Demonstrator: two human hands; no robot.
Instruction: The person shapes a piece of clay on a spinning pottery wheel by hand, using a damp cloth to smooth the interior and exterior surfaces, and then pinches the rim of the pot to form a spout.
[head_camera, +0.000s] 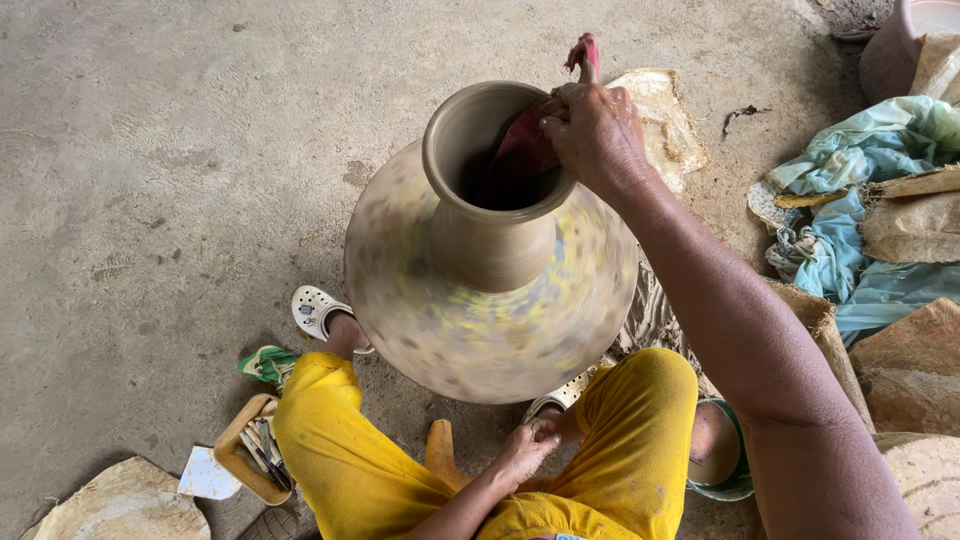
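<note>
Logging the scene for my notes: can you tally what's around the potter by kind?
Clay pot: 1
Red cloth: 1
White clogs: 2
Wooden tool box: 1
Bowl: 1
Total: 6

Clay pot: dull grey-brown, body mottled with blurred yellow, blue and pale flecks; neck plain brown, mouth interior dark. Cloth at pot's rim: deep red, pinkish tip above. Trousers below pot: bright yellow. Sandal left of pot: white, dotted with holes. Crumpled sheeting right of pot: pale turquoise. Sacking right of pot: tan-brown. Bowl lower right of pot: teal rim, brown inside. Floor left of pot: grey, faint darker stains.
</note>
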